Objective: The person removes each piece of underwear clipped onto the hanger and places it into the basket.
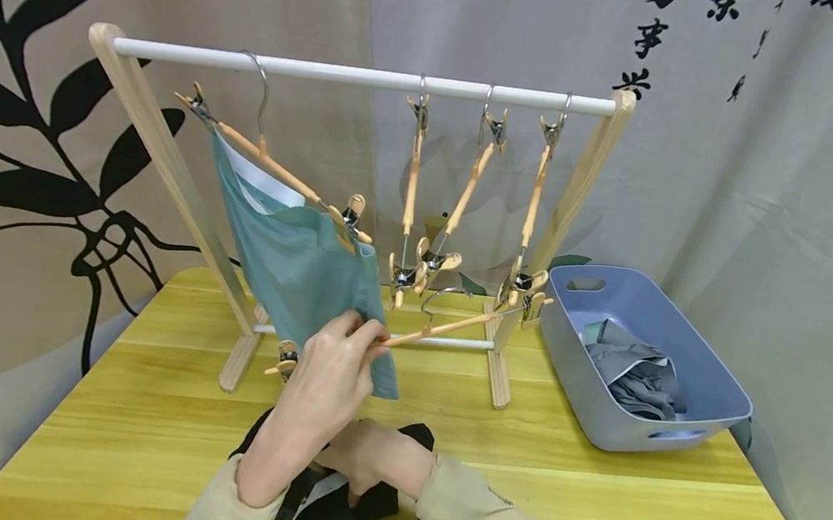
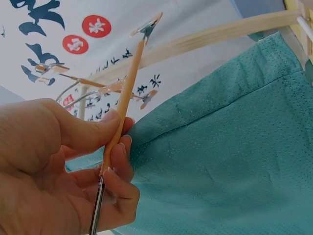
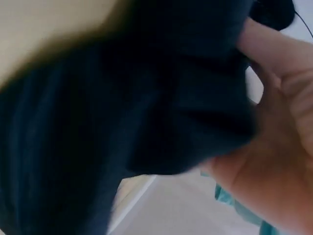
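My left hand [image 1: 334, 365] grips the wooden bar of a clip hanger [image 2: 128, 88], its thumb and fingers curled round it in the left wrist view. The hanger slants across the front of the rack, with metal clips at both ends. Below and partly behind the left forearm, my right hand [image 1: 367, 456] holds a black cloth garment [image 1: 346, 517] with a light patch. In the right wrist view the dark cloth [image 3: 146, 98] fills much of the picture and hides most fingertips. Just behind the left hand hangs a teal garment [image 1: 296, 257], clipped to another hanger [image 1: 271, 164].
A wooden rack with a white rail [image 1: 344, 74] stands on the yellow wooden table [image 1: 105, 448]. Several clip hangers [image 1: 469, 185] hang at its right end. To the right sits a blue-grey basket [image 1: 564, 375] with grey clothes [image 1: 635, 373] inside. Printed curtains hang behind.
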Demonstrator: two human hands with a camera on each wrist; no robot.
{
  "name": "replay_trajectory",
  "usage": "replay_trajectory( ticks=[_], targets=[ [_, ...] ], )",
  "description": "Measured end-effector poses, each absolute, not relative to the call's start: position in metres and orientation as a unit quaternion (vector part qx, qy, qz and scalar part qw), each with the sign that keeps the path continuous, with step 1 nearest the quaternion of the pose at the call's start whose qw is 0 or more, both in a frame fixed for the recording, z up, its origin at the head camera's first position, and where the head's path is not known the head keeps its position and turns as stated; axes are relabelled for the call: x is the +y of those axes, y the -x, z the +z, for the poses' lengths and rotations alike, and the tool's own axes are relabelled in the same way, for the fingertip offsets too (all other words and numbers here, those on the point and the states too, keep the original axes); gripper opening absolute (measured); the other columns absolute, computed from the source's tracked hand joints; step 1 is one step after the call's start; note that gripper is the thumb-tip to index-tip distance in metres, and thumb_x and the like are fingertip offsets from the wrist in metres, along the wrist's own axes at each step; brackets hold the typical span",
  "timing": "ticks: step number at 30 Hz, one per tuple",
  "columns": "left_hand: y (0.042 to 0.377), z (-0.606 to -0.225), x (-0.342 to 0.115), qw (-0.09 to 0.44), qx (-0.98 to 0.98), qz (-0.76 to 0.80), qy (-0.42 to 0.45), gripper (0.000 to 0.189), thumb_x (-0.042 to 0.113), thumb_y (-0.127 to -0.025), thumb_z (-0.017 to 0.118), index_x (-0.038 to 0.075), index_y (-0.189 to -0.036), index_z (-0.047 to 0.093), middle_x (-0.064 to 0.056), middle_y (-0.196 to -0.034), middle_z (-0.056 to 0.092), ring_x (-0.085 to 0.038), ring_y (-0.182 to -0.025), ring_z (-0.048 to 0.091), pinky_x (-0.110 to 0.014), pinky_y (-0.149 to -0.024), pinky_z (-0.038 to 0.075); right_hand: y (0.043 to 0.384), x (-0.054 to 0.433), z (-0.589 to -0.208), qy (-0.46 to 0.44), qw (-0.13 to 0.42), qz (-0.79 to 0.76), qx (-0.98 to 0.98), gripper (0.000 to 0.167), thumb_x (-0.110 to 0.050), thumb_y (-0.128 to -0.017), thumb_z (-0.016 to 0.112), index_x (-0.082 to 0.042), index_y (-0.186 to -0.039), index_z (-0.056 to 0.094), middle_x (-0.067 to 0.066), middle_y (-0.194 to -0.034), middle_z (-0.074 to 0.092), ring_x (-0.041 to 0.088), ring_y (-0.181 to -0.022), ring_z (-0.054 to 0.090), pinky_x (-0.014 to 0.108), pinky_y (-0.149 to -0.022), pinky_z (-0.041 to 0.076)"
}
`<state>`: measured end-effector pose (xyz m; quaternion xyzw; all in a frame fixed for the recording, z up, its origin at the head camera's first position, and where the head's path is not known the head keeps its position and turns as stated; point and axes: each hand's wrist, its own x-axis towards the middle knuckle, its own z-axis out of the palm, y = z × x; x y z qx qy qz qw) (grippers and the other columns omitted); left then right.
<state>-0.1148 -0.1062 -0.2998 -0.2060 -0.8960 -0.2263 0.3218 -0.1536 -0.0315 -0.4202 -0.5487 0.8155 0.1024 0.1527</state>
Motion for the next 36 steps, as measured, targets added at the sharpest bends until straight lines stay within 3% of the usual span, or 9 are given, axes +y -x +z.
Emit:
replay_trajectory(
  ticks=[3, 5, 8, 13, 18, 24, 36],
  targets=[
    [0.115, -0.3, -0.105, 0.326, -0.895, -0.229, 0.201, 0.003, 0.007, -0.085, 0.067, 0.004, -0.083, 0.067, -0.008, -0.075, 0.057, -0.02, -0.063, 0.055, -0.03, -0.058, 0.051, 0.156, -0.026, -0.421, 0.57, 0.138, 0.071, 0.807, 0.045, -0.017, -0.074, 0.081, -0.026, -0.11, 0.056, -0.009, -0.092, 0.054, 0.002, -0.073, 0.05, 0.013, -0.06, 0.037],
    [0.115, -0.3, -0.105, 0.328, -0.895, -0.232, 0.197, 0.004, 0.007, -0.085, 0.067, 0.004, -0.083, 0.066, -0.008, -0.074, 0.056, -0.02, -0.062, 0.055, -0.03, -0.058, 0.051, 0.157, -0.02, -0.422, 0.588, 0.129, 0.054, 0.797, 0.036, -0.008, -0.078, 0.076, -0.024, -0.104, 0.058, -0.008, -0.089, 0.054, 0.003, -0.067, 0.045, 0.014, -0.056, 0.031],
    [0.115, -0.301, -0.105, 0.332, -0.894, -0.235, 0.185, 0.003, 0.005, -0.083, 0.069, 0.004, -0.083, 0.067, -0.009, -0.074, 0.056, -0.019, -0.06, 0.053, -0.029, -0.056, 0.05, 0.162, -0.009, -0.422, 0.607, 0.129, 0.037, 0.783, 0.036, -0.004, -0.08, 0.071, -0.025, -0.108, 0.061, -0.006, -0.093, 0.056, 0.005, -0.069, 0.044, 0.015, -0.058, 0.029],
    [0.114, -0.303, -0.106, 0.341, -0.893, -0.243, 0.163, 0.002, 0.005, -0.084, 0.068, 0.003, -0.083, 0.068, -0.009, -0.071, 0.054, -0.018, -0.057, 0.051, -0.028, -0.053, 0.048, 0.168, 0.015, -0.413, 0.607, 0.131, 0.007, 0.784, 0.035, -0.014, -0.081, 0.074, -0.025, -0.113, 0.064, -0.005, -0.1, 0.06, 0.004, -0.075, 0.047, 0.011, -0.064, 0.035],
    [0.113, -0.304, -0.109, 0.343, -0.897, -0.245, 0.134, 0.005, 0.005, -0.085, 0.068, 0.001, -0.083, 0.068, -0.009, -0.071, 0.055, -0.021, -0.059, 0.054, -0.032, -0.055, 0.051, 0.173, 0.05, -0.393, 0.601, 0.099, -0.084, 0.789, 0.036, -0.008, -0.077, 0.073, -0.018, -0.111, 0.065, -0.001, -0.099, 0.061, 0.004, -0.078, 0.052, 0.008, -0.069, 0.039],
    [0.112, -0.305, -0.114, 0.345, -0.899, -0.246, 0.114, 0.003, 0.001, -0.081, 0.07, -0.001, -0.084, 0.069, -0.011, -0.072, 0.057, -0.024, -0.062, 0.057, -0.033, -0.056, 0.052, 0.176, 0.096, -0.362, 0.581, 0.025, -0.165, 0.797, 0.037, -0.005, -0.073, 0.073, -0.015, -0.107, 0.064, -0.001, -0.092, 0.056, 0.004, -0.078, 0.05, 0.011, -0.071, 0.043],
    [0.109, -0.306, -0.124, 0.353, -0.897, -0.247, 0.095, 0.004, 0.001, -0.082, 0.07, -0.002, -0.085, 0.069, -0.012, -0.075, 0.058, -0.024, -0.061, 0.057, -0.034, -0.054, 0.051, 0.188, 0.187, -0.324, 0.449, -0.195, -0.231, 0.841, 0.044, 0.008, -0.062, 0.075, -0.009, -0.101, 0.066, 0.0, -0.093, 0.061, 0.007, -0.077, 0.054, 0.023, -0.066, 0.046]
  ],
)
